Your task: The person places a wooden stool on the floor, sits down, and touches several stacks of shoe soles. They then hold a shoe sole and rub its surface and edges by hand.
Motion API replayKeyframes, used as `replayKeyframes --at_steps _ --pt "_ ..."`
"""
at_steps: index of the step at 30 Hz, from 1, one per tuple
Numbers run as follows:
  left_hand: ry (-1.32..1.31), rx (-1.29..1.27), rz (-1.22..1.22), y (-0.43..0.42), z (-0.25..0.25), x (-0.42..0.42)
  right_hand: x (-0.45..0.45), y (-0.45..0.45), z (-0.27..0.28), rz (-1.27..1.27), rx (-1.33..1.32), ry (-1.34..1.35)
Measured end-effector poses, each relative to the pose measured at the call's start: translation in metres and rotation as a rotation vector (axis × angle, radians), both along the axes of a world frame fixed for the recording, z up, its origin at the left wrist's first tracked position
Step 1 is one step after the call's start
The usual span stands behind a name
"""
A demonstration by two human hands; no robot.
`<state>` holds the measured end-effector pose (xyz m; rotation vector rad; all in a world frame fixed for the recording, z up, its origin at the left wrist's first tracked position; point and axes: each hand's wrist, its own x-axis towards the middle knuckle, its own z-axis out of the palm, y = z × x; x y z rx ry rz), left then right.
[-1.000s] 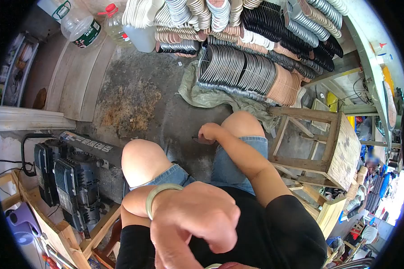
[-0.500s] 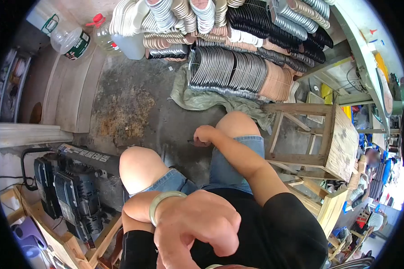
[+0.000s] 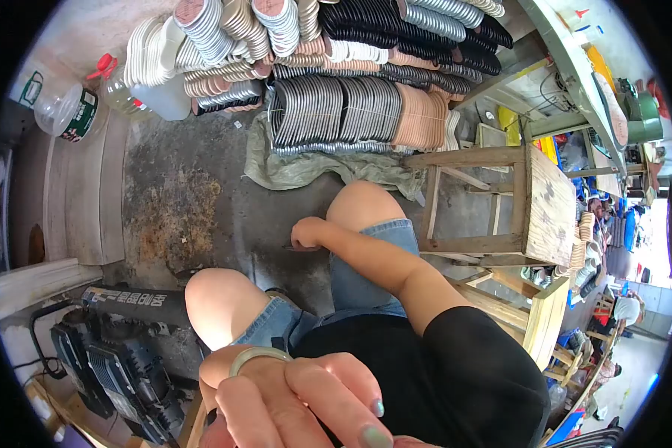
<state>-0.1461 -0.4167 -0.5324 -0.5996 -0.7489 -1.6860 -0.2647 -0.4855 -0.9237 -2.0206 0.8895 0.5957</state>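
Observation:
Close to the camera at the bottom, my left hand (image 3: 299, 403) wears a pale bangle (image 3: 257, 357). Its fingers are bent but apart, with nothing seen between them; some fingertips run off the frame. My right hand (image 3: 306, 233) is closed beside my right knee (image 3: 364, 205). A thin dark thing pokes out of it, too small to make out. Below that hand lies the grey floor (image 3: 276, 216).
Bundled stacks of shoe soles (image 3: 369, 112) stand on a green sheet (image 3: 299, 168) ahead. A wooden stool (image 3: 549, 205) is at the right, a motor machine (image 3: 131, 377) at the lower left, and plastic bottles (image 3: 71, 112) at the upper left. People sit far right.
The view has shifted, so the soles and stool sit further left. My left hand has gone from curled to fingers apart and moved lower. My right hand stays closed by the knee.

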Motion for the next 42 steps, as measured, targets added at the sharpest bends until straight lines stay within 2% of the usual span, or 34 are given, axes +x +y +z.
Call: replayKeyframes --at_steps 1,2,3,5,6,9,12,13,15,16,18,19,21,22,24,25,27,28,29,30,31,32,33,34,35,37,40,41,42 --pt "-0.028 0.044 -0.065 -0.001 0.004 0.006 -0.001 0.002 0.005 0.02 0.002 -0.005" --pt "-0.185 0.12 -0.221 -0.004 0.019 0.027 -0.002 0.006 0.013 0.043 0.007 -0.011" --pt "-0.175 0.118 -0.22 -0.014 0.019 0.02 -0.007 0.002 0.022 0.044 0.006 -0.001" --pt "0.032 0.004 -0.142 -0.029 0.028 0.005 -0.013 0.014 0.044 0.015 -0.078 -0.064" --pt "-0.109 0.08 -0.307 -0.041 0.051 0.022 -0.014 0.016 0.059 0.052 -0.022 -0.015" --pt "0.08 0.06 -0.177 -0.052 0.07 0.017 -0.019 0.048 0.078 -0.067 0.009 -0.039" --pt "0.14 0.134 -0.055 -0.043 0.088 0.016 -0.019 0.074 0.104 -0.038 0.085 -0.059" --pt "0.144 0.139 -0.052 -0.044 0.102 0.025 -0.02 0.08 0.109 -0.024 0.14 -0.036" --pt "-0.055 0.366 -0.247 -0.053 0.133 0.048 -0.021 0.091 0.124 -0.026 0.131 -0.052" --pt "-0.058 0.371 -0.237 -0.058 0.14 0.04 -0.02 0.096 0.13 -0.031 0.119 -0.07" --pt "0.111 0.343 0.108 -0.064 0.156 0.012 -0.02 0.115 0.125 -0.073 0.095 -0.146" --pt "0.107 0.351 0.124 -0.065 0.169 0.009 -0.023 0.123 0.122 -0.127 0.066 -0.218" --pt "-0.062 0.464 0.327 -0.066 0.203 0.007 -0.025 0.117 0.166 -0.153 0.107 -0.243" --pt "-0.072 0.47 0.334 -0.06 0.213 0.001 -0.027 0.113 0.187 -0.191 0.134 -0.258" --pt "-0.156 0.657 0.579 -0.041 0.236 -0.016 -0.029 0.112 0.207 -0.241 0.188 -0.235" --pt "-0.166 0.659 0.589 -0.034 0.257 -0.024 -0.028 0.112 0.218 -0.294 0.233 -0.205" --pt "-0.469 1.068 0.623 -0.033 0.307 -0.037 -0.038 0.12 0.226 -0.305 0.226 -0.249" --pt "-0.472 1.068 0.635 -0.038 0.314 -0.04 -0.043 0.125 0.23 -0.398 0.22 -0.255" --pt "-0.304 0.863 0.311 -0.054 0.314 -0.041 -0.042 0.12 0.254 -0.489 0.216 -0.262" --pt "-0.139 0.641 -0.003 -0.069 0.31 -0.039 -0.046 0.111 0.278 -0.348 0.165 -0.212" --pt "0.024 0.4 -0.312 -0.073 0.308 -0.036 -0.051 0.104 0.291 -0.336 0.158 -0.218" --pt "-0.205 0.26 -0.351 -0.065 0.312 -0.027 -0.057 0.103 0.303 -0.438 0.183 -0.216" --pt "-0.207 0.261 -0.357 -0.058 0.322 -0.028 -0.063 0.11 0.314 -0.55 0.213 -0.212" --pt "-0.165 0.23 -0.314 -0.06 0.337 -0.035 -0.074 0.119 0.311 -0.682 0.225 -0.367" --pt "-0.123 0.202 -0.273 -0.059 0.352 -0.04 -0.084 0.119 0.329 -0.691 0.219 -0.367" --pt "-0.181 0.223 -0.379 -0.054 0.391 -0.028 -0.101 0.085 0.382 -0.404 -0.008 -0.137" --pt "-0.157 0.226 -0.513 -0.029 0.439 -0.025 -0.138 0.08 0.432 -0.457 -0.024 -0.139" --pt "-0.149 0.211 -0.583 -0.019 0.446 -0.023 -0.149 0.078 0.433 -0.378 0.033 0.035" --pt "-0.147 0.224 -0.596 -0.008 0.455 -0.031 -0.159 0.097 0.443 -0.389 0.047 0.037"
